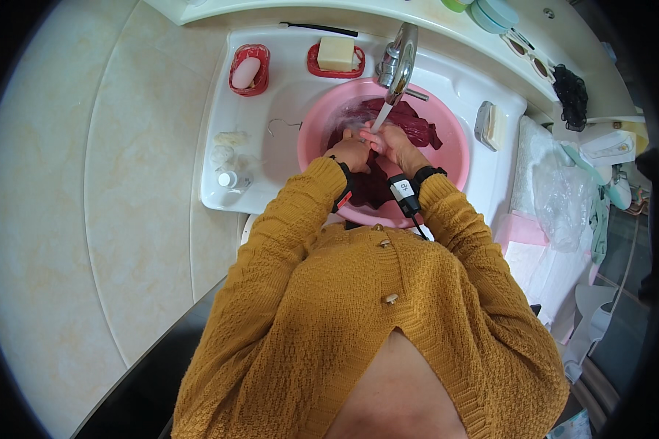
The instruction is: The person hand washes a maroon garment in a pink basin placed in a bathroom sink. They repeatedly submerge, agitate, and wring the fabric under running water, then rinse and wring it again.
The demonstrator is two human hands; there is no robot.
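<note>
A pink plastic basin [456,148] stands in the white washbasin [288,110], with dark red cloth [412,118] and water in it. Water runs from the chrome faucet [403,60] onto my hands, which are close together over the cloth. My left hand [351,151] has its fingers pointing down towards the basin's middle; splashing water blurs them, and whether they grip cloth I cannot tell. My right hand [392,144] is under the stream with its fingers curled near the left hand; whether it holds anything is unclear.
Pink soap [246,72] and a pale soap block [336,53] sit in red dishes on the rim. Another bar [495,127] lies at the right. A white-capped bottle [228,179] is at the left. Sunglasses [530,57] and black fabric [571,96] lie on the shelf.
</note>
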